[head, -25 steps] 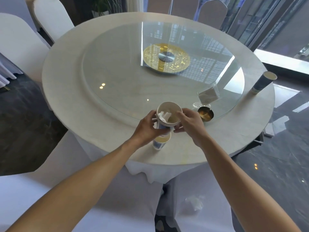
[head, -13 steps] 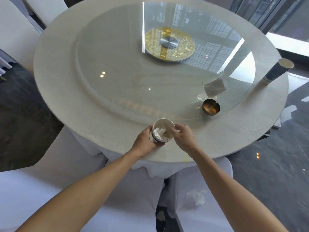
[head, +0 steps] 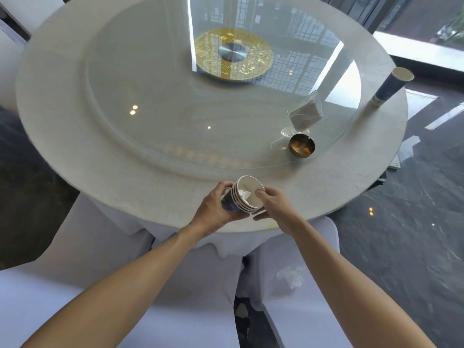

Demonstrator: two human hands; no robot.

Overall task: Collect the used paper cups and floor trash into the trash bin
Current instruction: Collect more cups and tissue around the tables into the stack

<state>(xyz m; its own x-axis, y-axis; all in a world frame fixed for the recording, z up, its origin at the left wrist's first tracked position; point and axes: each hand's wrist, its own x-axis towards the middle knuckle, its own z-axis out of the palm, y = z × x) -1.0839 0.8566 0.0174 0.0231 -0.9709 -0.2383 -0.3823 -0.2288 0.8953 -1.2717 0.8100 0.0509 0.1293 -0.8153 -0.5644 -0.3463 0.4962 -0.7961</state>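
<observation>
A stack of nested paper cups [head: 247,194] with crumpled tissue inside is tilted over the near edge of the round table [head: 75,136]. My left hand [head: 216,209] grips the stack's blue side from the left. My right hand [head: 272,205] holds its rim and side from the right. Another blue paper cup [head: 391,87] stands alone at the table's far right edge. A crumpled bit of clear wrapping [head: 291,275] lies on a white chair cover below my right forearm. No trash bin is in view.
A glass turntable [head: 200,101] with a gold centre plate [head: 233,55] covers the table's middle. On it at the right are a clear napkin holder [head: 307,115] and a brass ashtray [head: 301,146]. White-covered chairs [head: 75,285] stand below me; dark floor surrounds.
The stack was lowered onto the cup that stood on the table, taking it in. Now both hands hold the taller stack tilted, nearer the table's edge.
</observation>
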